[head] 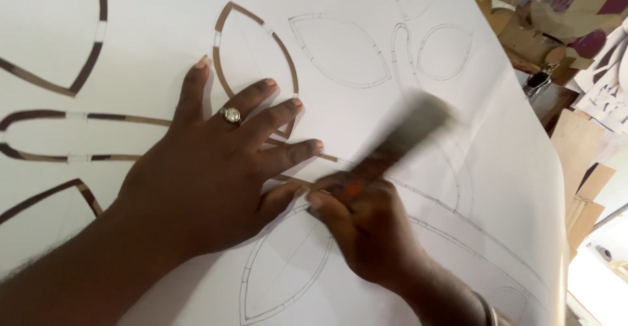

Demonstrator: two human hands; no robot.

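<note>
1. Paper sheet (366, 123), white and large, fills almost the whole view, pencilled with leaf outlines; some of the outlines are already cut through as thin slots, with dark brown showing underneath.
2. Nearest us, the right hand (366, 234) is clenched tight round a cutting tool (399, 146), its handle a blur angling up and to the right. The tip is hidden under the fingers, so I can't tell exactly where it meets the sheet.
3. Just beside it, the left hand (209, 169) lies flat with fingers fanned wide, gripping nothing, pressing the sheet down; a ring (231, 115) sits on one finger.
4. Risk, as I judge it: the left thumb lies right against the working hand. A slip of the tool towards it could nick that thumb.
5. Another: the strips between slots look thin. A hard pull could tear one, or the sheet could creep if the flat hand eases off.
6. Farther off, top right, cardboard offcuts (575, 25) are heaped past the sheet's edge.
</note>
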